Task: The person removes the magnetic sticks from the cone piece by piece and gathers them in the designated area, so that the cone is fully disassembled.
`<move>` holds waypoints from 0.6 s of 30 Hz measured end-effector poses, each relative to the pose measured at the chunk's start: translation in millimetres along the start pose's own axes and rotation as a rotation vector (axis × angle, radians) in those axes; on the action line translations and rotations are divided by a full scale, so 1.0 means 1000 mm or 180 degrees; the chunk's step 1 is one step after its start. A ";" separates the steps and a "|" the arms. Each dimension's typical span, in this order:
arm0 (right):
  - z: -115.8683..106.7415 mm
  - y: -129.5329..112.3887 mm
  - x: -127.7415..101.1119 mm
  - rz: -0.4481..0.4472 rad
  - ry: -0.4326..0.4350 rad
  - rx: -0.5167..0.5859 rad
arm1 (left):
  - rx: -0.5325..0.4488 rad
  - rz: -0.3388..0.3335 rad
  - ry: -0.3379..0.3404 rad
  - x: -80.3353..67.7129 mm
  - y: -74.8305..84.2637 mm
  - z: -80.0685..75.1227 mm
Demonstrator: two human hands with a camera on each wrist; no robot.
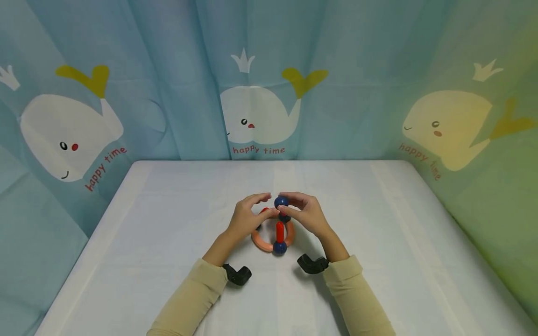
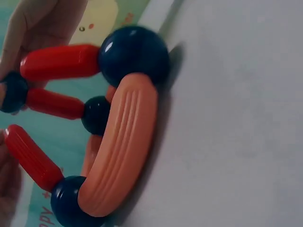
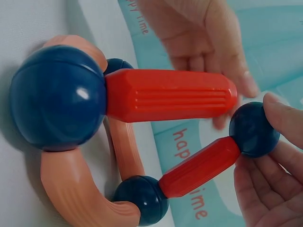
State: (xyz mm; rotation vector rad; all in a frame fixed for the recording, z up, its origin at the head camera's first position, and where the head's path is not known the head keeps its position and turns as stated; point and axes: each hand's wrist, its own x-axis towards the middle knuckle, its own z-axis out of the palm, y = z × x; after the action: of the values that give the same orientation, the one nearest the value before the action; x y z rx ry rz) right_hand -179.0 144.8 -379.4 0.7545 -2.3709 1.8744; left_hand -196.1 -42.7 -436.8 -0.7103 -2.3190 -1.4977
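A ring of orange curved rods (image 1: 261,243) and blue balls (image 1: 279,248) lies on the table, with red sticks rising from the balls. The right hand (image 1: 306,213) pinches a blue ball (image 3: 255,129) between thumb and fingers, atop the far-right red stick (image 3: 200,167). The left hand (image 1: 245,217) is beside the ring's far left, thumb extended and fingers loosely bent around nothing. Its fingers are close to the tip of the left red stick (image 2: 35,158). The nearest red stick (image 1: 280,232) stands upright with a bare top.
Both wrists carry black camera mounts, the left one (image 1: 238,275) and the right one (image 1: 313,264), low over the white table (image 1: 168,224). A blue curtain (image 1: 168,93) printed with whales hangs behind and beside the table.
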 end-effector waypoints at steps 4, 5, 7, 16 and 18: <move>-0.001 0.002 0.001 0.0033 -0.0029 0.0006 | -0.0140 -0.0560 -0.0681 0.009 -0.005 0.004; -0.002 0.002 0.001 0.0051 -0.0033 0.0019 | -0.0177 -0.0644 -0.0782 0.011 -0.005 0.006; -0.002 0.002 0.002 0.0075 -0.0046 0.0028 | -0.0263 -0.0726 -0.0852 0.013 -0.005 0.010; -0.003 0.005 0.002 0.0106 -0.0023 0.0098 | -0.0105 -0.0461 -0.0410 0.016 -0.004 0.024; -0.003 0.005 0.002 0.0068 -0.0011 0.0102 | -0.0073 -0.0434 -0.0355 0.016 -0.004 0.025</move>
State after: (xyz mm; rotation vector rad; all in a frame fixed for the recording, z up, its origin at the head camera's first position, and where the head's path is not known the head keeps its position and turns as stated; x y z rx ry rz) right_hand -183.7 147.3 -382.2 0.7386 -2.3659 1.9251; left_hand -210.9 -17.1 -442.7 -0.6696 -2.4821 -1.5822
